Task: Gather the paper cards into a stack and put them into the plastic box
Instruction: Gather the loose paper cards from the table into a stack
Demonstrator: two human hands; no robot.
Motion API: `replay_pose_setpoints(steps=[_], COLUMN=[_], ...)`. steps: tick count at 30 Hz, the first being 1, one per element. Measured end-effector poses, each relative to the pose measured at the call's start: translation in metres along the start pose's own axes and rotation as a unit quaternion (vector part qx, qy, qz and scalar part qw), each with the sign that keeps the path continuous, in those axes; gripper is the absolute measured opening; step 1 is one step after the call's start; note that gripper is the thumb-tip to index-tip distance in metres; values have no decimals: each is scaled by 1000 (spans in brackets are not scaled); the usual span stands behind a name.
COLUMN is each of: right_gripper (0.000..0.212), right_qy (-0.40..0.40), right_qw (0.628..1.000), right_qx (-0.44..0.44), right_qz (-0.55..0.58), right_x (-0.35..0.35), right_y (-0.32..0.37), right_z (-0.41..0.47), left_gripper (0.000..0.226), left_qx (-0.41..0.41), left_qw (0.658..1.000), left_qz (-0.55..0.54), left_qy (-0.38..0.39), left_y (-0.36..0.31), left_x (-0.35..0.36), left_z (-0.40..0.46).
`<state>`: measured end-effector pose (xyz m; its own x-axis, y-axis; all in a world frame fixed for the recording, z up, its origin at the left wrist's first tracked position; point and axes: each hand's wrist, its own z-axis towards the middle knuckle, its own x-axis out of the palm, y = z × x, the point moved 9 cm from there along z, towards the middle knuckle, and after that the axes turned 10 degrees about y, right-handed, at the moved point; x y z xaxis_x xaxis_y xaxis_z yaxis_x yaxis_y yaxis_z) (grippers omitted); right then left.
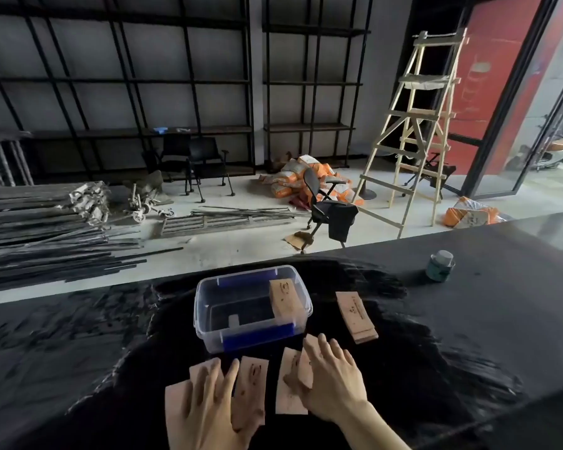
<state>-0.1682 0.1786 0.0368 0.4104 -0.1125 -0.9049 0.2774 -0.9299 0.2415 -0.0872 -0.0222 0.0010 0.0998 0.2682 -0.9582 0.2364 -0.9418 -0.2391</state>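
nearest the camera, the left hand [208, 405] lies flat and spread, grasping nothing, its palm and fingers pressing on loose tan rectangular paper cards [251, 389] spread on the black tabletop [452, 368]. just to its right, the right hand [333, 376] is also flat with fingers extended, resting on another pale tan card [290, 397]; neither hand pinches anything, both only press down from above. this looks like the gathering step: the cards under the two palms sit side by side with a dark gap between them, so the next move likely calls for sliding the hands together to overlap the cards, then squaring the edges before lifting. beyond the fingertips stands the clear rectangular plastic box with blue latches [251, 336], lid off, with a tan stack of cards [285, 298] already leaning against its right inside wall. to the right of the box, apart from it, a further small pile of tan cards [355, 315] lies on the table, untouched. farther right stands a small teal jar with a grey cap [440, 265].
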Motion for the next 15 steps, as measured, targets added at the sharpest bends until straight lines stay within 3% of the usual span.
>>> replay_pose_setpoints(steps=[2, 6, 10, 15], right_gripper=[88, 74, 63, 69], right_qy=[3, 17, 15, 7], right_qw=[1000, 1000, 999, 1000], right_qx=[-4, 2, 4, -11], right_qz=[-1, -26, -29, -24], right_x=[4, 14, 24, 21], right_y=[-2, -4, -9, -12], right_z=[3, 6, 6, 7], left_gripper=[88, 93, 100, 75], left_qx=[-2, -23, -31, -14], left_qw=[999, 999, 997, 998], left_qz=[-29, 30, 3, -38], left_qy=[38, 30, 71, 44], left_y=[-6, -5, -9, -31], left_x=[9, 20, 15, -3], left_z=[1, 5, -1, 0])
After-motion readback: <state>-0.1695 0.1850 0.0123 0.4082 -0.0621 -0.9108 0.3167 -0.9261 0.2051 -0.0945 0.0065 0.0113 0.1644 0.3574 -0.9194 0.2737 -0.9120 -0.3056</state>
